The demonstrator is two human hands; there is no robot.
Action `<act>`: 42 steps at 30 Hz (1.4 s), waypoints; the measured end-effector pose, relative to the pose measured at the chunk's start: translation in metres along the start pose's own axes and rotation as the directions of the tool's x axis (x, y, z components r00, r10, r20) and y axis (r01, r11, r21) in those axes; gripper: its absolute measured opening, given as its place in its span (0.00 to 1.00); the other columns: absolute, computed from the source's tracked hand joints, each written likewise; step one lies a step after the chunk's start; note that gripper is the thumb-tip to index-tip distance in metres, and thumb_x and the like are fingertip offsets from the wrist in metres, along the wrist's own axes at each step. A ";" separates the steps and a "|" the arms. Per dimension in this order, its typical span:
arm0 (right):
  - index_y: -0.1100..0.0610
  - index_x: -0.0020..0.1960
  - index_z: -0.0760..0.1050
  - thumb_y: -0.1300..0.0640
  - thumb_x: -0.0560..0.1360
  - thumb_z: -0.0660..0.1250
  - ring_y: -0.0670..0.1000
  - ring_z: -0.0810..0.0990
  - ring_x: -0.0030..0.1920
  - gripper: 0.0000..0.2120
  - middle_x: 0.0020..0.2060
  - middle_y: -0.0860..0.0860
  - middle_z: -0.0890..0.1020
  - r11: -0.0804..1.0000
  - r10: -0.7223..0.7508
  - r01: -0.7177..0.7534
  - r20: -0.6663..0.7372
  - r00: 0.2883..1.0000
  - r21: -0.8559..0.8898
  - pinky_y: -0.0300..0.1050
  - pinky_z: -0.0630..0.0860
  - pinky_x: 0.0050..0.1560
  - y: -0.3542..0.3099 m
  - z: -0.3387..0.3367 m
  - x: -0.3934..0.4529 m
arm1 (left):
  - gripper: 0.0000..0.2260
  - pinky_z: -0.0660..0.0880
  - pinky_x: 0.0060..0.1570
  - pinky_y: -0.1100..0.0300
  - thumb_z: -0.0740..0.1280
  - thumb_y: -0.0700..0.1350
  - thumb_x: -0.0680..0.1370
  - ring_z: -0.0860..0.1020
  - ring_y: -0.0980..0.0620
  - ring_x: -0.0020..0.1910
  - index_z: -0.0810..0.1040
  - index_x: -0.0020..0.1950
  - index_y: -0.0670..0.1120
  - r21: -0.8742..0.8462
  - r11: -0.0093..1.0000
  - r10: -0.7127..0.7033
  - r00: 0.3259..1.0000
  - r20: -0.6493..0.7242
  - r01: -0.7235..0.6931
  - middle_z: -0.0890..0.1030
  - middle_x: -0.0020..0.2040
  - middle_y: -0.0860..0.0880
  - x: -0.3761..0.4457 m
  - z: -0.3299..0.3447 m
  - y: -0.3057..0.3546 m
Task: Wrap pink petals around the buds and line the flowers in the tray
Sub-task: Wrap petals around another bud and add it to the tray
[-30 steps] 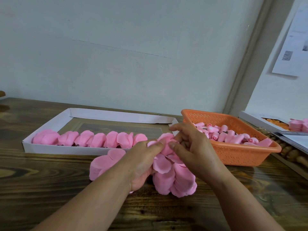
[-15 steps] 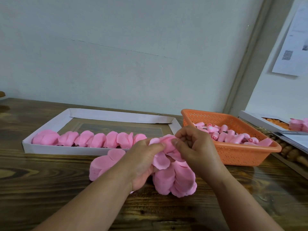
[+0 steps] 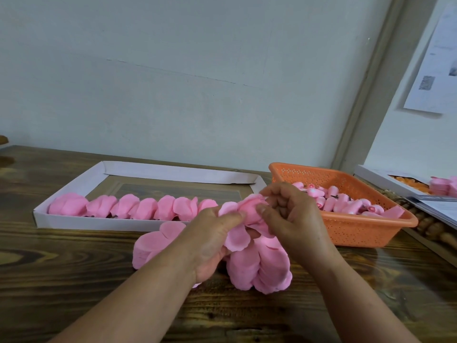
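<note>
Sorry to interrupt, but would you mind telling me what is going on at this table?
A person is making pink flowers. Both hands, the left hand and the right hand, pinch a half-wrapped flower above loose petals on the wooden table. A row of finished flowers lines the front of the white tray. The orange basket holds more buds.

Pink flower [image 3: 252,210] is sitting pinched between both hands; finished flowers [image 3: 128,206] are lining the white tray [image 3: 81,222].
</note>
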State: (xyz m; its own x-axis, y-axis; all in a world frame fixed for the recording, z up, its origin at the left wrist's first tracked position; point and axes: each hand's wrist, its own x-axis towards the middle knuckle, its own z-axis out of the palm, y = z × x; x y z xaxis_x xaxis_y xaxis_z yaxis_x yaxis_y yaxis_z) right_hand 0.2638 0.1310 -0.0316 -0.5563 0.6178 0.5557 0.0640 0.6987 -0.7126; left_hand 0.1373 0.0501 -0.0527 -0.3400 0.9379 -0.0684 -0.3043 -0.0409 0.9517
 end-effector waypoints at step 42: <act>0.53 0.41 0.76 0.67 0.73 0.68 0.41 0.78 0.29 0.10 0.27 0.42 0.79 1.000 -0.014 0.014 0.069 0.998 0.006 0.29 0.72 0.30 -0.008 0.003 -0.004 | 0.11 0.79 0.54 0.51 0.65 0.41 0.78 0.84 0.48 0.46 0.79 0.57 0.37 -0.188 0.982 0.005 0.998 0.070 0.008 0.84 0.50 0.41 -0.004 0.003 0.003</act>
State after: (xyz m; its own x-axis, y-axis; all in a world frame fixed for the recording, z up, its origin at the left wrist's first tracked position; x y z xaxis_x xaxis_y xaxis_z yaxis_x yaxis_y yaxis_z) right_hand 0.2631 0.1223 -0.0294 -0.6131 0.5814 0.5349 0.0517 0.7051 -0.7072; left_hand 0.1405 0.0473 -0.0482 -0.2781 0.9596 -0.0422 -0.4688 -0.0972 0.8779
